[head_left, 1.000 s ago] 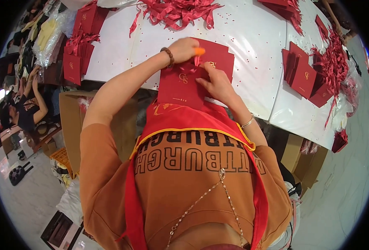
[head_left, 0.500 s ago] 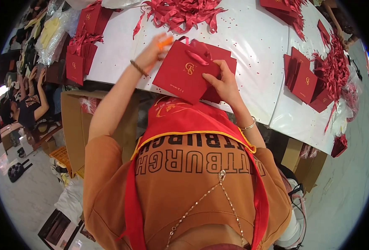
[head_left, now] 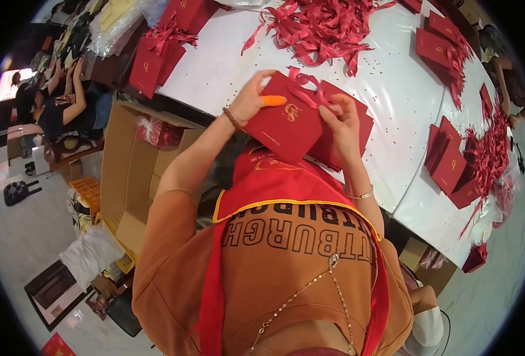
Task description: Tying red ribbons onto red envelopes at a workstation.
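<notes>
At the table's near edge I hold a red paper gift bag [head_left: 283, 133] with gold print on its front. My left hand [head_left: 253, 104] grips the bag's left upper side, its thumb, in an orange finger cover, lying flat on the front. A glossy pink-red ribbon [head_left: 301, 95] loops from the bag's top edge across its front. My right hand [head_left: 344, 124] is closed, thumb and fingers pinching the ribbon at the bag's right side. More red bags [head_left: 363, 121] lie behind, partly hidden by the held bag and my right hand.
A heap of loose red ribbons [head_left: 322, 29] covers the far part of the white table [head_left: 387, 154]. Stacked ribboned bags stand at left [head_left: 149, 68] and right [head_left: 449, 166]. An open cardboard box [head_left: 120, 160] sits below left. Beyond it, another person [head_left: 60, 113] has raised arms.
My left hand, blurred and off the bag before, now grips its left side. My right hand has moved from the bag's right part to the ribbon. The whole view has shifted.
</notes>
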The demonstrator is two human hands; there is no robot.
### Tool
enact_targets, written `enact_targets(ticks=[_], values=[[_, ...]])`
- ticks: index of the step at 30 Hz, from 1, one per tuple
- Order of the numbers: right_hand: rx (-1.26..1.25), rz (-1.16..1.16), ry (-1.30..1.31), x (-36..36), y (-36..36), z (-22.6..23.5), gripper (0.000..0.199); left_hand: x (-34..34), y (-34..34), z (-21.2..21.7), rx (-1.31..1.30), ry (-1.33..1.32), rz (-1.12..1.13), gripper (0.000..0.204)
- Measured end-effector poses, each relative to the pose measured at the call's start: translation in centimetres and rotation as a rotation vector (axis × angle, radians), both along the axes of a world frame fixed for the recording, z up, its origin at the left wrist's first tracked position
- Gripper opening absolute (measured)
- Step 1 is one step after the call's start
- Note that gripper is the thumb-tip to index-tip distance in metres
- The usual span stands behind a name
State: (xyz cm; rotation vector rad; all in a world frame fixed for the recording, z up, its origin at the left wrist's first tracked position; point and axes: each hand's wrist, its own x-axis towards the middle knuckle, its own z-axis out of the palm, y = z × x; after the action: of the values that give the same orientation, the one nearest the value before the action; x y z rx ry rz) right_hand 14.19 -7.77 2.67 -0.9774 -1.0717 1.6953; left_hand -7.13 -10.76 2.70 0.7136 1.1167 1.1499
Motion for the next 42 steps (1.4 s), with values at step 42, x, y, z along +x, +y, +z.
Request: enact_targets(ticks=[42], values=[[0.866,0.083,-1.247,3.0,0.7,-3.2,0.056,-2.3,4.9,-7.4,-0.075,1.468,-0.115,0.039]])
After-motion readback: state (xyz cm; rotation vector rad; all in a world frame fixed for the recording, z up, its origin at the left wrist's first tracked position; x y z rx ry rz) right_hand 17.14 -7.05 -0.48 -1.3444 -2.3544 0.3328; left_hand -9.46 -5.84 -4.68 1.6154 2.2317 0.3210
